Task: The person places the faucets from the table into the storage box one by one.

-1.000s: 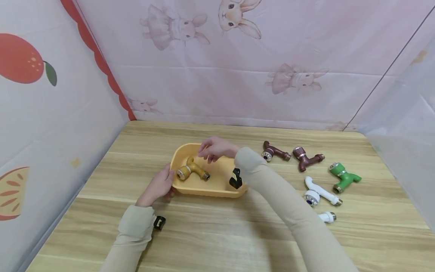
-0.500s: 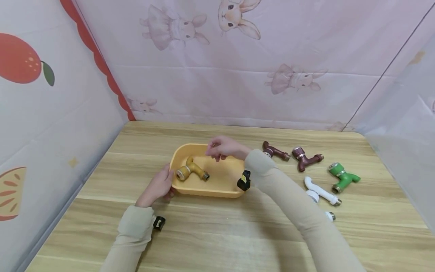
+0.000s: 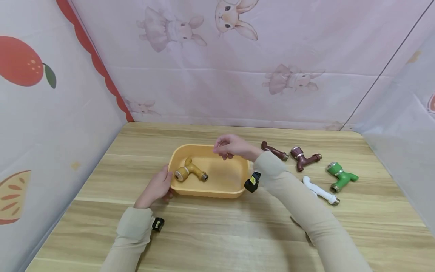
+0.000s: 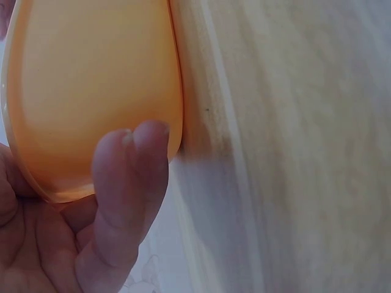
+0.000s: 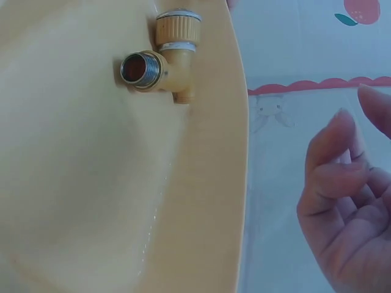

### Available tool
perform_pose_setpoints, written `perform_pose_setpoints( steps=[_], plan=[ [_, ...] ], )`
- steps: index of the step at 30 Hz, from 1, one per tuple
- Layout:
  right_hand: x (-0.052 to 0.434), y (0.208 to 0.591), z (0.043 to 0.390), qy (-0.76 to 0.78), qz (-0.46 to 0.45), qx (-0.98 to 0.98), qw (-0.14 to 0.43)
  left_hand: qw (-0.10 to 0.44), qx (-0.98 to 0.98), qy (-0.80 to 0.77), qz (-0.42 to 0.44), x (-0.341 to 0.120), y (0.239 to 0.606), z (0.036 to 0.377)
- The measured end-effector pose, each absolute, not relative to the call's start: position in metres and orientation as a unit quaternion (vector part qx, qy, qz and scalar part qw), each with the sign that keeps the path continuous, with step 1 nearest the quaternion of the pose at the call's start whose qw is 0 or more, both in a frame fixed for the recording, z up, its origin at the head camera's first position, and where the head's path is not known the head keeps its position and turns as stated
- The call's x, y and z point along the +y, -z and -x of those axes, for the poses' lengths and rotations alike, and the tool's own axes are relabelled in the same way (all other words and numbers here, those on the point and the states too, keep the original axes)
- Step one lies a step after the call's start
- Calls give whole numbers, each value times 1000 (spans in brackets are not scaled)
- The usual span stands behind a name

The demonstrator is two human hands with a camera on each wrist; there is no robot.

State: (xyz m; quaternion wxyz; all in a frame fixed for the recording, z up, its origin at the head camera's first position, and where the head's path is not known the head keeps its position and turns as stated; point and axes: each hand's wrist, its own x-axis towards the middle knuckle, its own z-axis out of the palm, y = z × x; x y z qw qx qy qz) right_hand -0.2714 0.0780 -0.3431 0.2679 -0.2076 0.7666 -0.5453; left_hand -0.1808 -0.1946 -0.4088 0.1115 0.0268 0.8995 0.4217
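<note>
In the head view, my left hand [image 3: 157, 187] holds the left end of a yellow plastic tray [image 3: 207, 194]. The left wrist view shows its fingers [image 4: 119, 201] against the outside of the tray and the thumb by the rim. A yellow faucet [image 3: 193, 170] with a ribbed knob and a metal threaded end lies inside, toward the left. My right hand [image 3: 234, 146] hovers at the tray's far rim, right of the middle. Its fingers are loosely bent with nothing between them, as the right wrist view also shows beside the rim [image 5: 223, 152].
Right of the tray lie two maroon faucets, one [image 3: 275, 152] partly behind the right sleeve and another [image 3: 304, 158] farther right. A green faucet [image 3: 341, 176] and a white faucet [image 3: 321, 190] lie nearer. Patterned cloth walls [image 3: 204, 94] border the wooden table [image 3: 210, 234].
My right hand has drawn away from the yellow faucet, moving right toward the tray's far rim. Its forearm now hides the second white faucet. The left hand keeps its hold.
</note>
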Motion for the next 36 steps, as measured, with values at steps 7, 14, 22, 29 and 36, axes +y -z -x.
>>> perform_pose_setpoints(
  steps=[7,14,22,29,36],
  plan=[
    [90,344,269,561,192,769,241,109,901,-419,-29,-195,409,181],
    [101,347,268,582,177,761,226,113,897,-426,-26,-196,411,182],
    [115,351,266,600,143,762,200,113,899,-422,-25,-196,410,182],
    [127,358,265,608,107,773,144,111,898,-425,-26,-195,410,182],
    [143,365,264,607,112,780,102,111,899,-422,-29,-194,410,181]
  ],
)
